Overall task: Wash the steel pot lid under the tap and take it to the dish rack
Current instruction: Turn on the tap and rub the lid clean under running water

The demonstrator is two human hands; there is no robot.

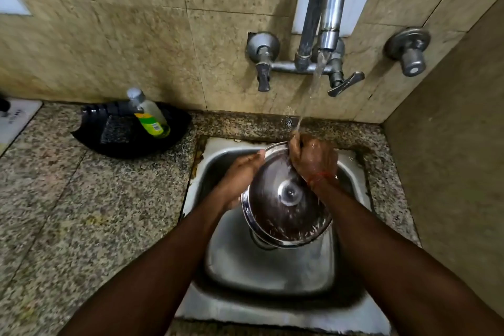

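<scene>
Far left of the sink, on the speckled counter [81,199], sits a black tray [141,148]. It has a dark scrub pad [116,129] in it & a soap bottle [150,117] w/ a green label, leaning back toward the wall.

The steel sink [272,275] is set into the counter. Both arms reach in over it from the near side.

L hand [240,172] is over the left part of the sink, at the left rim of the lid [272,218]. Its thumb lies along the rim on top. The fingers go under the lid & are hidden, so the grip looks like a pinch on the edge.

The lid is up in the air over the middle of the sink, not touching the bowl. It is round, so no long side. It is tipped: far edge high, near edge low. Its top w/ the little knob [290,194] faces up at the person. Water drips off the low edge.

R hand [313,161] is at the far rim, over the back of the sink. Its grip is tight: fingers curled over the edge. A red thread [319,176] is on the wrist.

Above the back of the sink, the tap [328,8] is on the wall. Its water [317,76] falls on R hand. A round wall knob [409,52] is up to the right of the sink.
</scene>
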